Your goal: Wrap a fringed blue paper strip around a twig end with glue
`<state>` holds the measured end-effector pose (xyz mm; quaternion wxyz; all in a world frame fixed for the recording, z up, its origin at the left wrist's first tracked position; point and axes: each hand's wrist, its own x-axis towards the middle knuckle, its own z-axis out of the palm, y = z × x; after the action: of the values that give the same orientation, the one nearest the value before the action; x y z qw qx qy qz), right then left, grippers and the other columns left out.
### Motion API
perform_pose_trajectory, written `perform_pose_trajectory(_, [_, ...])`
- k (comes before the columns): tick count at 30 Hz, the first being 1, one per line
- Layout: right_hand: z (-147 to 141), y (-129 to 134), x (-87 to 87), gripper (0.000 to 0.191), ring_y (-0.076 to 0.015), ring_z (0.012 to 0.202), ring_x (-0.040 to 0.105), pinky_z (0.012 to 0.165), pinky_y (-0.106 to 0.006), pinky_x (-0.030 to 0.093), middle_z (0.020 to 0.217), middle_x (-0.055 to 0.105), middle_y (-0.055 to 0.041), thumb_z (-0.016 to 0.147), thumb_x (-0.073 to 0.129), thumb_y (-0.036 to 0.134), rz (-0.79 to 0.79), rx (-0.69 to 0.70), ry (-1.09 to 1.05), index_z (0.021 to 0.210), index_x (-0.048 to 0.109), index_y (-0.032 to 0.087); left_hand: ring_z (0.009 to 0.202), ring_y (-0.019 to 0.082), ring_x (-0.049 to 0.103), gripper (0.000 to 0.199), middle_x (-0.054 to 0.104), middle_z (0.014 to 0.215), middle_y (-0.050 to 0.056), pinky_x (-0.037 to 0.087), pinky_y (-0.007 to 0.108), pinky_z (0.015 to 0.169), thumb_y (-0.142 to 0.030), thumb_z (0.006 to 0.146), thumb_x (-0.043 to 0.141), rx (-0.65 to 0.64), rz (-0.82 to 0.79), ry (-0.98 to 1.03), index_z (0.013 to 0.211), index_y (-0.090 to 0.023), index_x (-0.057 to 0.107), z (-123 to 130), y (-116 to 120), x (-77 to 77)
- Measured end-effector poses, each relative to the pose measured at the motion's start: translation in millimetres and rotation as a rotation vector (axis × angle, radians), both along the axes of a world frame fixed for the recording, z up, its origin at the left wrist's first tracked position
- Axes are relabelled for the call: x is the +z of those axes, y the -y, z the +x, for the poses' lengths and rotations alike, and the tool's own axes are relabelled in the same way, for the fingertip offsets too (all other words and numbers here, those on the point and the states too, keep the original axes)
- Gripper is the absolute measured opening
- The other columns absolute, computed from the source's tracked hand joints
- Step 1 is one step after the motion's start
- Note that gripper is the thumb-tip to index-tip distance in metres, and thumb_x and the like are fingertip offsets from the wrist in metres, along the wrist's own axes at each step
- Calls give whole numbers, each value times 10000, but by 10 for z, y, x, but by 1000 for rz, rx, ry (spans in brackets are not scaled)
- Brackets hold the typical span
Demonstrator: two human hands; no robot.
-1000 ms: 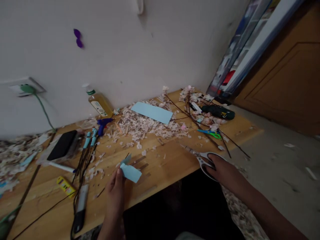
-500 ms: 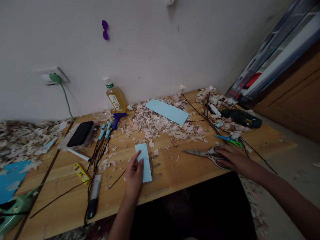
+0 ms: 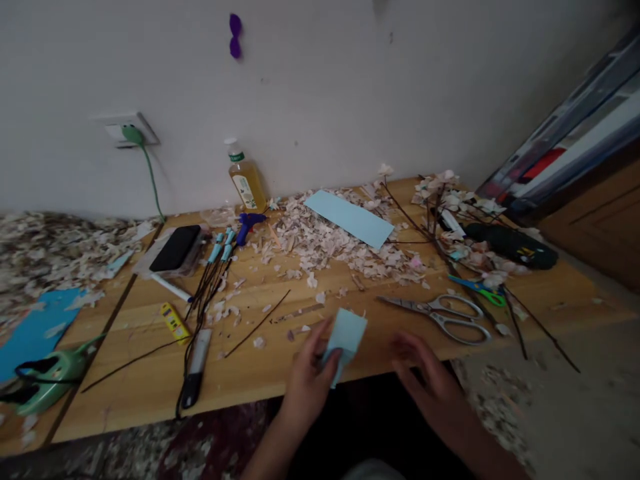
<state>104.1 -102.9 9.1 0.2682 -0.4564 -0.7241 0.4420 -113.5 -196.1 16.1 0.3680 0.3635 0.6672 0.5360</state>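
Observation:
A small piece of light blue paper (image 3: 349, 331) is pinched between the thumb and fingers of my left hand (image 3: 306, 380), raised at the table's front edge. To its right, my right hand (image 3: 433, 387) hangs apart from the paper, fingers loosely spread and somewhat blurred, with nothing in them. Beyond that hand lie the metal scissors (image 3: 440, 313) on the tabletop, blades pointing left. Farther back, a longer light blue paper strip (image 3: 350, 219) rests on a heap of pale scraps (image 3: 320, 247). A thin dark twig (image 3: 257, 323) lies left of my left hand.
Twigs tipped with blue paper (image 3: 215, 257), a yellow cutter (image 3: 175, 323), a grey-and-black knife (image 3: 196, 370) and a blue glue gun (image 3: 249, 227) lie leftward. A bottle (image 3: 247, 180) stands by the wall. Blossom branches (image 3: 430, 227) and green-blue scissors (image 3: 480, 290) are at right.
My right hand has let go of the metal scissors and moved left. My left hand has lifted the small blue paper off the table and moved right. The view has shifted.

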Motion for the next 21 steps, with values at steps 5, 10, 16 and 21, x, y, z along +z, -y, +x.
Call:
perform_pose_trajectory(5, [-473,1,-54,471,-259,1038,711,904,-393,593,1134,738,-106,868,701,528,-351,21,-289,1214,608,223,1021,223,688,592,728,1181,87,545,387,957,-254,873,679,-175,-67,-53,1448,-251,537,160,2,114])
perform_pose_trajectory(10, [-710,-379,-140,458,-259,879,728,766,-388,611,964,760,-88,830,712,583,-153,-15,-198,1092,640,213,966,208,701,441,749,1056,76,547,388,939,-251,962,564,22,7,-361,1403,-231,561,-234,222,24])
perform_pose_trajectory(16, [-854,-459,-258,429,-231,723,670,683,-381,578,823,693,-58,887,645,587,275,-38,80,1090,629,209,833,202,667,335,737,936,61,525,331,765,-158,972,511,174,95,-929,1282,-208,627,-820,604,-126])
perform_pose_trajectory(21, [-880,-465,-246,162,-226,787,650,721,-385,562,861,686,-65,979,564,375,494,71,148,976,636,229,973,226,633,394,715,1072,91,499,360,872,-98,948,542,95,43,-1068,1331,-181,584,-893,631,-218])
